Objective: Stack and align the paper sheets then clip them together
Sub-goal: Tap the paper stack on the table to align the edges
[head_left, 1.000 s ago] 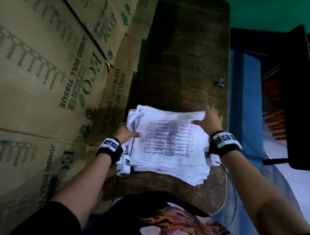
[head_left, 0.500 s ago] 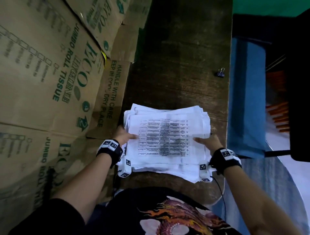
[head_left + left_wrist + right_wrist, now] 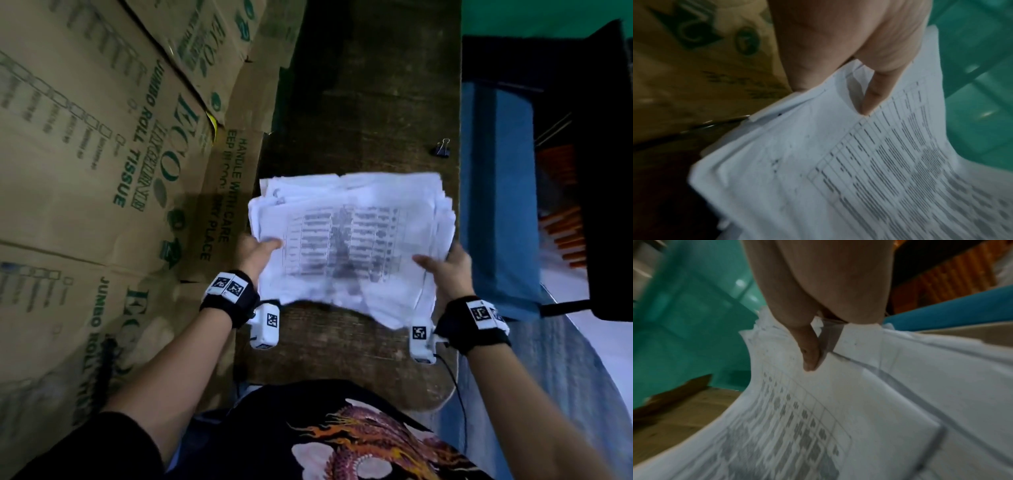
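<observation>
A thick, uneven stack of white paper sheets (image 3: 349,240) with a printed table on top is lifted and tilted above the dark wooden table (image 3: 370,102). My left hand (image 3: 258,251) grips its left edge, thumb on top (image 3: 869,100). My right hand (image 3: 442,267) grips its right edge, thumb pressing the top sheet (image 3: 810,353). The fingers of both hands are hidden under the stack (image 3: 818,162) (image 3: 859,402). The sheet edges are ragged and not flush. A small black binder clip (image 3: 443,149) lies on the table, beyond the stack near the right edge.
Large brown cardboard boxes (image 3: 102,154) printed with green text stand along the table's left side. A blue surface (image 3: 496,188) lies past the table's right edge, with dark furniture (image 3: 603,171) behind it. A cable (image 3: 455,387) hangs from my right wrist.
The stack lay flat on the table while my hands squared its sides; now both hands have lifted it and tilted its near edge up, and the sheets blur with motion.
</observation>
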Demonstrator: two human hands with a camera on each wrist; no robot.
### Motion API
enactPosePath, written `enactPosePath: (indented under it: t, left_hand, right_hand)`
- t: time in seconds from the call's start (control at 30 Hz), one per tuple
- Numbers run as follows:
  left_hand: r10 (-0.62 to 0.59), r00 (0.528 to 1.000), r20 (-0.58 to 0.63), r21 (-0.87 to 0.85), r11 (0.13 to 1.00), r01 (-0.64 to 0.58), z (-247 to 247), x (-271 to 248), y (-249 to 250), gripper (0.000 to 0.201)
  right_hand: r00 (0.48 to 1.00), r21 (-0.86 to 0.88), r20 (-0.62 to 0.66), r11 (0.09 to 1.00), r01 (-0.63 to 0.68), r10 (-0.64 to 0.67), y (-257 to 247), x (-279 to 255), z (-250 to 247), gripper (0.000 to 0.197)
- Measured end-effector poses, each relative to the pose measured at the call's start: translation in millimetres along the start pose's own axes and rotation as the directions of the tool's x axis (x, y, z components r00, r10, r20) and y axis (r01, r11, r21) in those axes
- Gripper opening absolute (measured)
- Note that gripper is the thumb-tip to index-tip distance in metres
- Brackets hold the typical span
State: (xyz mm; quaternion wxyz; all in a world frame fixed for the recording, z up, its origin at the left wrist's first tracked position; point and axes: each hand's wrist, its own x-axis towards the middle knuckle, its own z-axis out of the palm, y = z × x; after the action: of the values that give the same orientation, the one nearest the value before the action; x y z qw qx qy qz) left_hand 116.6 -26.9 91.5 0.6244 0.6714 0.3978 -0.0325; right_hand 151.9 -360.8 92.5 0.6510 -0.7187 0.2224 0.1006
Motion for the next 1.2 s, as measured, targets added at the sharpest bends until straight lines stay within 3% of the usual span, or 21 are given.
enactPosePath:
  t: [0.1, 0.2, 0.27, 0.4, 0.5, 0.57, 0.63, 0.7, 0.73, 0.83, 0.9, 0.93, 0.97, 1.03, 1.1, 1.17, 1.2]
  left_hand:
    - [0.277, 0.955, -0.102, -0.047, 0.958, -0.283, 5.1, -15.3, 31.1, 0.021]
    - [0.41, 0.902, -0.136, -0.214, 0.877, -0.431, -0.8, -25.6, 40.1, 0.024]
    - [0.385, 0.916, -0.11, -0.219, 0.89, -0.4, -10.2, -25.4, 28.7, 0.031]
    - [0.272, 0.962, 0.024, -0.06, 0.961, -0.27, -11.1, -21.6, -4.1, 0.028]
    - [0.215, 0.975, 0.059, 0.016, 0.976, -0.217, -15.2, -7.4, -17.3, 0.029]
    - [0.2, 0.975, 0.099, 0.015, 0.979, -0.202, -22.9, 4.3, -17.3, 0.031]
    - [0.179, 0.97, 0.163, 0.088, 0.977, -0.195, -21.6, 8.9, -14.1, 0.029]
    - [0.202, 0.957, 0.207, 0.165, 0.957, -0.238, -15.4, 13.9, -12.9, 0.03]
    - [0.173, 0.963, 0.205, 0.145, 0.968, -0.204, -15.9, 14.5, -9.7, 0.034]
    - [0.144, 0.964, 0.223, 0.014, 0.988, -0.151, -22.5, 22.1, -5.0, 0.048]
    - [0.103, 0.973, 0.207, 0.081, 0.989, -0.122, -18.8, 21.4, -5.7, 0.046]
    - [0.104, 0.982, 0.158, 0.093, 0.988, -0.119, -12.7, 16.5, -3.1, 0.042]
    - [0.135, 0.987, 0.083, 0.067, 0.988, -0.141, -5.5, 13.4, -1.6, 0.04]
    - [0.176, 0.983, -0.059, -0.099, 0.979, -0.181, 6.2, 6.0, 5.8, 0.036]
    - [0.219, 0.971, -0.096, -0.18, 0.956, -0.233, 3.0, -0.6, 15.4, 0.032]
    - [0.27, 0.96, -0.068, -0.154, 0.948, -0.278, -8.5, -2.3, 17.0, 0.03]
    - [0.285, 0.958, -0.022, -0.114, 0.952, -0.285, -13.5, -5.4, 18.7, 0.03]
  right_hand:
    - [0.972, 0.03, -0.058, 0.973, 0.23, -0.228, -37.4, -9.6, 10.0, 0.048]
    - [0.932, 0.139, -0.083, 0.922, 0.361, -0.352, -54.1, -20.0, 8.9, 0.04]
    - [0.931, 0.147, -0.073, 0.919, 0.366, -0.358, -47.1, -20.6, 5.5, 0.039]
    - [0.958, 0.018, -0.024, 0.958, 0.286, -0.286, -7.2, -10.5, 2.0, 0.063]
    - [0.969, -0.062, -0.012, 0.967, 0.245, -0.246, 19.6, 12.2, -5.4, 0.052]
    - [0.989, -0.035, 0.019, 0.989, 0.145, -0.144, 29.6, 22.9, -8.6, 0.04]
    - [0.999, -0.084, -0.034, 0.996, 0.001, -0.004, 24.7, 20.2, -8.6, 0.027]
    - [0.983, -0.047, -0.127, 0.989, -0.137, 0.13, 18.8, 18.6, 0.9, 0.027]
    - [0.983, -0.093, -0.144, 0.987, -0.131, 0.117, 12.9, 17.2, 5.0, 0.026]
    - [0.996, -0.125, -0.045, 0.99, 0.069, -0.076, 8.6, 26.1, 6.6, 0.021]
    - [0.993, -0.105, -0.118, 0.994, -0.02, 0.007, 7.0, 19.6, 11.5, 0.02]
    - [0.98, 0.009, -0.178, 0.996, -0.089, 0.089, 9.9, 20.7, 13.7, 0.02]
    - [0.976, 0.026, -0.201, 0.996, -0.085, 0.089, 7.4, 18.3, 18.8, 0.02]
    - [0.991, -0.052, -0.105, 0.995, 0.08, -0.085, -7.7, 11.1, 28.2, 0.021]
    - [0.988, -0.085, -0.069, 0.988, 0.131, -0.137, -20.5, 8.0, 27.0, 0.014]
    - [0.973, -0.107, -0.193, 0.989, 0.106, -0.125, -23.0, 6.1, 24.2, 0.05]
    - [0.969, -0.087, -0.229, 0.994, 0.069, -0.088, -19.8, 5.2, 16.7, 0.056]
